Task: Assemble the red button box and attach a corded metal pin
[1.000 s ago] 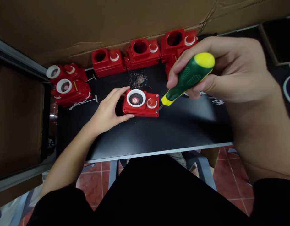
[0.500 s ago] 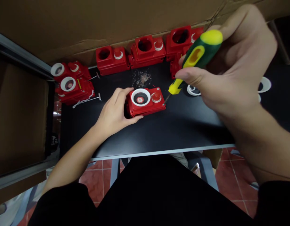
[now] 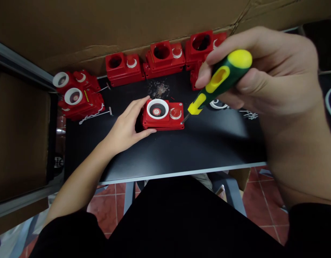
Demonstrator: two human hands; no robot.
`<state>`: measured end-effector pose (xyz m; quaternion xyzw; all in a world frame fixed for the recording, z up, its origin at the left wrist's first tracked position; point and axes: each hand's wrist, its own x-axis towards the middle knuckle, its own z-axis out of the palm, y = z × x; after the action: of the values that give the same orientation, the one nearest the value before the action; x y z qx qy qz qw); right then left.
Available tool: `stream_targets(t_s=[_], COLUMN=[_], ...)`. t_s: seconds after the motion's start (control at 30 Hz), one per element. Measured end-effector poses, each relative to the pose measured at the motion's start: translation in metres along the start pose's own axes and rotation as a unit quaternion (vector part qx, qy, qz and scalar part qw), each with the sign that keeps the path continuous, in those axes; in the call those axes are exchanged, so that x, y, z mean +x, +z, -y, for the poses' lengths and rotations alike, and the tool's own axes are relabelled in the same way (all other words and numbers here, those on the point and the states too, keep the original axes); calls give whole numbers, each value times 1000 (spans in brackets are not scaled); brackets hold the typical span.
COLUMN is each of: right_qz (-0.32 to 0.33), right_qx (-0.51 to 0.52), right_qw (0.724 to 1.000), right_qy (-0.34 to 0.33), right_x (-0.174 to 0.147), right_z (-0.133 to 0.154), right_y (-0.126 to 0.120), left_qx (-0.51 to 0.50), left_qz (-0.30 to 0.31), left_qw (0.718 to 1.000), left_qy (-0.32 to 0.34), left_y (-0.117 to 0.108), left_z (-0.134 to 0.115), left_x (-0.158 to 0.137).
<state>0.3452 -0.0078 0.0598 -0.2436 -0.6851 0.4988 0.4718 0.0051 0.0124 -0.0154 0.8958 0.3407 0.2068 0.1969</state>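
A red box-shaped housing (image 3: 165,124) lies on the black table, with a white ring (image 3: 168,109) around its dark round opening and a red cap (image 3: 176,113) beside it. Fingers and thumb of my left hand (image 3: 126,127) grip its left end. My right hand (image 3: 273,75) holds a green and yellow screwdriver (image 3: 221,80) by the handle, fingers bent around it. The screwdriver is tilted, its tip on the screw at the housing's front right corner. A narrow gap shows along the housing's front seam.
Several similar red housings (image 3: 124,73) stand along the cardboard wall (image 3: 127,21). Two more with white rings (image 3: 73,96) sit at the left near T-shaped metal rods (image 3: 110,111). Debris (image 3: 158,89) lies behind the held housing. Small screws (image 3: 248,114) lie at the right.
My right hand has changed its hold on the screwdriver: thumb and fingers have shifted around the handle. The tip stays at the same corner. The whole view has moved slightly.
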Motion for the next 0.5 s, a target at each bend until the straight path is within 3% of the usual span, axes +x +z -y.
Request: stream_targets(t_s=[0.23,0.37,0.5], right_qz=[-50,-121,-201], right_qx=[-13,2,-65], right_qw=[999,993,977], right_qy=[-12,5,3], right_x=[3,3,6], right_z=[5,5,5], right_y=[9,19,26], left_qx=[1,12,28], left_qz=[-12,-15,-16], left_qw=[1000,999,999], left_qy=[-5,-30,-42], left_y=[0,1,2], left_z=[-1,-5,-10], left_x=[1,-1,-2])
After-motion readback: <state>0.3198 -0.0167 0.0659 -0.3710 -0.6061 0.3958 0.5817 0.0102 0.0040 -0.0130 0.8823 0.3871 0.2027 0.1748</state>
